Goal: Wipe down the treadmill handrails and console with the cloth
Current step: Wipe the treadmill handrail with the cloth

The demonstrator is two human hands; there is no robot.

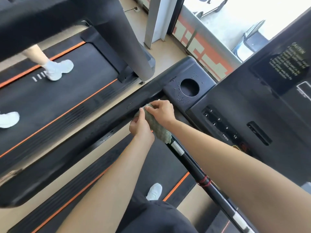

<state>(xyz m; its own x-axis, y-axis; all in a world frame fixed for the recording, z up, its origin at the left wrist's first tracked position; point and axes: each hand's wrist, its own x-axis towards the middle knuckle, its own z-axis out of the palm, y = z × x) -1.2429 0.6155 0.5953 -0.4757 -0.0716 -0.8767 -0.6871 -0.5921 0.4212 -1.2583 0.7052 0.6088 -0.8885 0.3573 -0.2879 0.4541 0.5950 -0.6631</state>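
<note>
A grey-green cloth [156,126] lies draped over the inner end of the treadmill's front bar [193,163], where it meets the wide black left handrail [80,132]. My left hand [140,127] pinches the cloth's left edge. My right hand [161,111] grips its upper end with curled fingers. Just to the right is the black console [244,101] with its number buttons [220,124]. Water droplets dot the cup-holder panel [189,87] beside the handrail.
Another person's white shoes [58,68] move on the neighbouring treadmill belt [58,105] at the left. My own white shoe [154,190] stands on the belt below. A red band [204,181] wraps the front bar. A window [227,22] lies beyond the console.
</note>
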